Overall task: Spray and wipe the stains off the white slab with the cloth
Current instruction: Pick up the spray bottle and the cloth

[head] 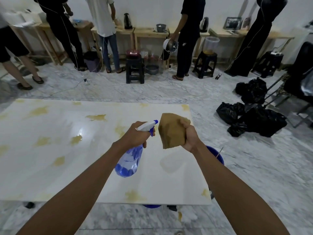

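The white slab (50,175) lies flat in front of me, dotted with several yellow-brown stains (96,117). My left hand (135,135) grips the neck of a clear blue spray bottle (129,161), its white and blue nozzle pointing right toward the cloth. My right hand (189,135) holds a folded brown cloth (171,131) up in the air above the slab's right part. Both hands hover over the slab without touching it.
A blue bucket (216,156) stands on the floor at the slab's right edge, partly behind my right arm. Black bags (254,116) lie to the right. Several people stand at wooden tables along the far wall, with black stools (134,70) on the marble floor.
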Motion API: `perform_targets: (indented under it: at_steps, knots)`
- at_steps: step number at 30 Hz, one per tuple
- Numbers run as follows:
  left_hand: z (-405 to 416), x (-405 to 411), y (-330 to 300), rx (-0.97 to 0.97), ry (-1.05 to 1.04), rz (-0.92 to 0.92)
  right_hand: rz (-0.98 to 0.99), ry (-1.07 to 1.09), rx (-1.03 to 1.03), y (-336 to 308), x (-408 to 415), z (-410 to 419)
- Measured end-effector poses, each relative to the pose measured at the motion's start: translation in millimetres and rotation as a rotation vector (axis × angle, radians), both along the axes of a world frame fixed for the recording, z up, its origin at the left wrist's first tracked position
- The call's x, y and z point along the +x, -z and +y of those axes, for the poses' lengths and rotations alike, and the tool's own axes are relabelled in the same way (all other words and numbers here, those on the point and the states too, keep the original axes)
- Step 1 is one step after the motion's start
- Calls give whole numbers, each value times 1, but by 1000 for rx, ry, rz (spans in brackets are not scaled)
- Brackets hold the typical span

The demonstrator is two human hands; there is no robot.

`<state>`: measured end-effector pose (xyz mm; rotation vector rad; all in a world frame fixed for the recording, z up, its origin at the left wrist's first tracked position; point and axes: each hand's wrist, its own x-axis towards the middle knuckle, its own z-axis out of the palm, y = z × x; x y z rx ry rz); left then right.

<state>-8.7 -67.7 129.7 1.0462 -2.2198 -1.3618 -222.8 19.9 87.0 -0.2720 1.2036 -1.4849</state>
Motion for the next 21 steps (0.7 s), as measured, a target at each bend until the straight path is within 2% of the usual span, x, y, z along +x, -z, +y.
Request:
perform_targets:
  at_steps: [4, 11, 21]
  knots:
    - [-4, 8, 2, 75, -18, -60, -50, 51, -82, -9, 18, -9]
    - [-15, 5, -1, 171, -39, -93, -60, 124, -99, -5, 27, -25]
    - [-62, -44, 8, 261, -65, -168, -62, 135, -23, 20, -9, -64]
